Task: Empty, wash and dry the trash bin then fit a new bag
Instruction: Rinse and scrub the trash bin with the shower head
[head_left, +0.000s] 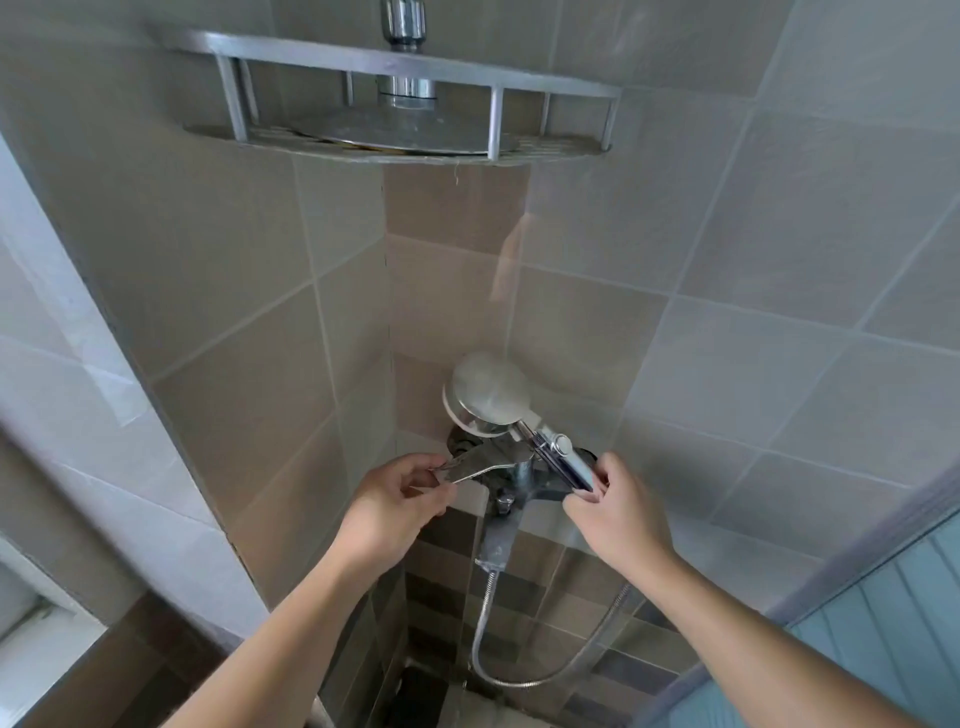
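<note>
Both forearms raised toward tiled corner; left hand (400, 493) pinches flat chrome mixer lever (483, 464); right hand (618, 512) fingers curled round handle of round silver handheld showerhead (491, 392); trash bin out of sight

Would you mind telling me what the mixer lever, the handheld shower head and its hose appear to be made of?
The mixer lever, pinched by the left hand, looks like chrome-plated metal: mirror-bright with sharp reflections. The handheld shower head has a matte, satin-silver back, possibly brushed metal or coated plastic; its handle, held by the right hand, is glossy. The hose looks like ribbed flexible metal.
</note>
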